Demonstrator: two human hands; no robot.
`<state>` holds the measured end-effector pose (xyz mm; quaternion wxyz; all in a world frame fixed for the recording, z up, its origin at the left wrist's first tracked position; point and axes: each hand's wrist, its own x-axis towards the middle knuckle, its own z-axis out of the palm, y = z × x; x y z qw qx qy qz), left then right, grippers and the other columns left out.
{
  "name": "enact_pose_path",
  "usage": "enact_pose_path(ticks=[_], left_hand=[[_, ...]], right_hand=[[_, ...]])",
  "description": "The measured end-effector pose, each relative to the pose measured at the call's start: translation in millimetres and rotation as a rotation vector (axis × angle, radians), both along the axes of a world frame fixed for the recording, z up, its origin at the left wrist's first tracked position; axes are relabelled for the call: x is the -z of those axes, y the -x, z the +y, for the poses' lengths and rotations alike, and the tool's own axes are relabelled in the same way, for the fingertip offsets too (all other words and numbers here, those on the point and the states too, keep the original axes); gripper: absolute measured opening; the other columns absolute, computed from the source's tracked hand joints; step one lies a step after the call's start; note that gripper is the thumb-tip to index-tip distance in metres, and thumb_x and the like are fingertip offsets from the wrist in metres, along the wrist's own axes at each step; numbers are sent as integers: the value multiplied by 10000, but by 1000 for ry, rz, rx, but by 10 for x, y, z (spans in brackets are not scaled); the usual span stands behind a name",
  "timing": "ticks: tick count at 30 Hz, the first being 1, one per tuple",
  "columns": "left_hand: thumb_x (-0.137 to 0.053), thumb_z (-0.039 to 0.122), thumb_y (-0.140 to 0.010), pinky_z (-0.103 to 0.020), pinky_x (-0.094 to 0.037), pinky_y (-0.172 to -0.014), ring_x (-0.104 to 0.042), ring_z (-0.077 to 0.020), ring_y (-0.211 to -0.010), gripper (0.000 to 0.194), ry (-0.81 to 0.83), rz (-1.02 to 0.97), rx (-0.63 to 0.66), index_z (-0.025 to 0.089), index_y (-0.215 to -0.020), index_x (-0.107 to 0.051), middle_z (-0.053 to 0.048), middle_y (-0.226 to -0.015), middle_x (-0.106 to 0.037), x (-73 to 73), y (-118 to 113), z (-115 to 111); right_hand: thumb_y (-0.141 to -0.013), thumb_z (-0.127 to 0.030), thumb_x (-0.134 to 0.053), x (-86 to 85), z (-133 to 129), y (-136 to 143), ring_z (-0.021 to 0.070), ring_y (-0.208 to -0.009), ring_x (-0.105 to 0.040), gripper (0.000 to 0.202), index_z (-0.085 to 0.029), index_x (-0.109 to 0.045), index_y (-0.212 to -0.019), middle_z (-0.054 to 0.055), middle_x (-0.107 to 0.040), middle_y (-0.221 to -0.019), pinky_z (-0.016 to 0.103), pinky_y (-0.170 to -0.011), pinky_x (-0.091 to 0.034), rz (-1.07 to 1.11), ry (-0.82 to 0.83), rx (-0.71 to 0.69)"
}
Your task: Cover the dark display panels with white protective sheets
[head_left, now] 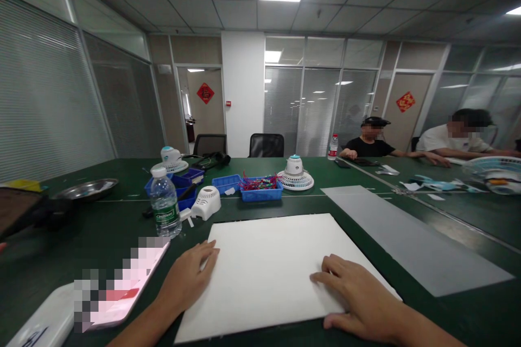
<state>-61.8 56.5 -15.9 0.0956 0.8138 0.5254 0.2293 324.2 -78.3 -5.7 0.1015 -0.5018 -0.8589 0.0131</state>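
Observation:
A large white board (264, 276) lies flat on the green table, directly in front of me. My left hand (191, 274) rests on its left edge, fingers extended and pointing forward, holding nothing. On the right part of the board lies my right hand (352, 295), its fingers spread and slightly bent, with the thumb near the front edge and nothing in its grasp. Left of the board stand a water bottle (165, 206) and a white plastic housing (206, 203). A pink phone-like object (122, 303) lies beside my left forearm.
Behind the board are a blue tray (262, 193) of coloured wires and a white fan-like part (296, 176). A grey translucent sheet (411, 233) lies to the right. A metal dish (87, 188) is at the left. Two people sit at the far right.

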Motion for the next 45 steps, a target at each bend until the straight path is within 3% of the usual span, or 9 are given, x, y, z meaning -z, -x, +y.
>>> enact_pose_path(ticks=[6,11,17,19,22,26,31,38,45], left_hand=[[-431,497,-940,-472,-427,-1137,-599,-284,-1298,471,16,-53,6,244,-1136,-776,-55,-1341,-685,4,8,28],[-435,473,-937,-483,-444,-1128,-600,-284,-1296,444,-52,-20,-23,260,-1112,-783,-45,-1346,-687,54,23,91],[-509,429,-912,-481,-414,-1160,-532,-280,-1368,406,-115,5,30,269,-1203,-743,-52,-1422,-628,185,37,235],[-506,423,-914,-483,-412,-1162,-515,-281,-1382,414,-100,12,31,267,-1224,-732,-53,-1448,-604,215,37,265],[-502,416,-916,-477,-407,-1168,-500,-281,-1395,425,-90,27,35,263,-1249,-718,-51,-1470,-583,224,41,273],[-484,382,-927,-434,-405,-1174,-479,-279,-1409,432,-86,74,19,272,-1288,-695,-30,-1499,-552,173,48,237],[-433,399,-953,-401,-383,-1186,-422,-261,-1446,434,-35,91,-17,354,-1317,-666,49,-1525,-509,94,44,200],[-417,417,-950,-388,-349,-1211,-424,-261,-1444,485,25,93,-28,342,-1389,-607,49,-1551,-469,55,19,212],[-315,511,-991,-399,-267,-1243,-363,-233,-1469,528,63,-38,-13,369,-1462,-507,102,-1554,-445,160,61,282]], right_hand=[[-830,-727,-583,64,11,-5,291,-974,-597,686,-242,-589,-1315,129,-609,-1109,420,-820,-475,64,38,35],[-879,-633,-579,128,138,-285,296,-1062,-615,616,-275,-550,-1380,134,-623,-1216,436,-894,-506,66,-127,48],[-935,-537,-426,461,537,-1337,411,-1284,-508,602,-133,-558,-1361,233,-542,-1376,586,-1027,-418,-128,-452,718],[-914,-606,-378,638,616,-1661,481,-1349,-425,723,-66,-546,-1363,299,-492,-1412,639,-1018,-395,-186,-420,949],[-915,-700,-276,818,643,-1879,492,-1224,-544,799,-85,-591,-1316,312,-573,-1302,638,-892,-464,-143,-209,1087],[-976,-557,-219,766,607,-1728,457,-998,-665,674,-111,-579,-1330,281,-661,-1124,599,-743,-497,-215,-205,969],[-944,-204,-261,468,507,-1489,353,-748,-720,405,-169,-664,-924,198,-720,-863,466,-610,-495,-180,-124,867],[-884,-221,-418,397,330,-1101,321,-517,-675,239,-216,-656,-910,103,-700,-619,400,-451,-443,-165,-266,786],[-800,-122,-466,401,176,-304,250,-888,-754,399,-192,-640,-1153,108,-765,-1082,364,-764,-604,-175,-569,196]])
